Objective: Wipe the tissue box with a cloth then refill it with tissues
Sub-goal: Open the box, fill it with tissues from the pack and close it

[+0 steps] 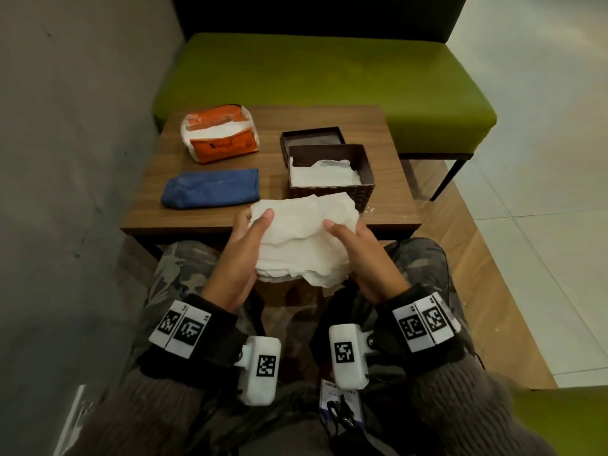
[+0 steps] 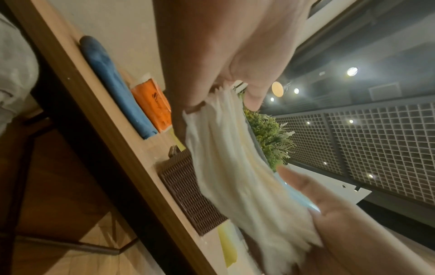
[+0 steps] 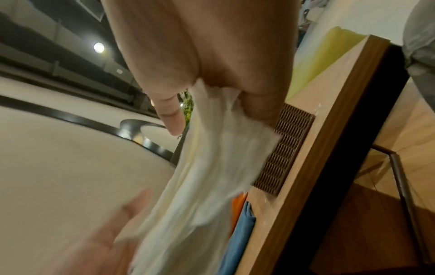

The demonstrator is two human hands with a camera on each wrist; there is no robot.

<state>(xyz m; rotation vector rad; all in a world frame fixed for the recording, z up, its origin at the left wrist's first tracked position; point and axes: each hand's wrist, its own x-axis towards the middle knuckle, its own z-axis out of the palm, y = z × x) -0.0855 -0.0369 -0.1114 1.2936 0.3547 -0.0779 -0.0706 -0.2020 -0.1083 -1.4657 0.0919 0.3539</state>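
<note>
Both hands hold a thick stack of white tissues over my lap at the table's near edge. My left hand grips its left side, thumb on top. My right hand grips the right side the same way. The left wrist view shows the left hand pinching the stack; the right wrist view shows the right hand on the tissues. Just beyond stands the brown woven tissue box, open, with some tissues inside. A folded blue cloth lies to its left.
The box's dark lid lies upturned behind the box. An opened orange tissue pack sits at the back left of the small wooden table. A green bench stands behind it, and a grey wall runs along the left.
</note>
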